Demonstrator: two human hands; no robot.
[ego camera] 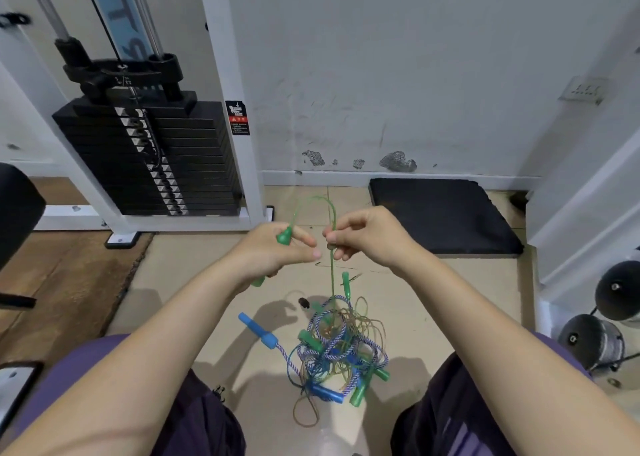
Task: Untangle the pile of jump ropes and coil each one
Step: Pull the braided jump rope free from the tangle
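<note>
1. Left hand [277, 248] is raised over the floor, fingers curled round a green jump-rope handle [284, 237]; the handle's cone end sticks up above the knuckles, its other end shows below the palm.
2. Green cord [313, 200] arcs up from that handle and over to the right hand [363, 237].
3. Right hand pinches the cord between thumb and fingers; below the pinch the cord drops straight down into the pile.
4. Tangled pile of jump ropes [337, 348] lies on the tan floor [207, 300] between the person's knees: green handles, blue handles, a blue-and-white braided rope, thin brownish cords.
5. One blue handle [258, 331] juts out to the pile's left.
6. Far left: black weight stack [145, 158]. Far right: dark mat [446, 213] against the wall.
</note>
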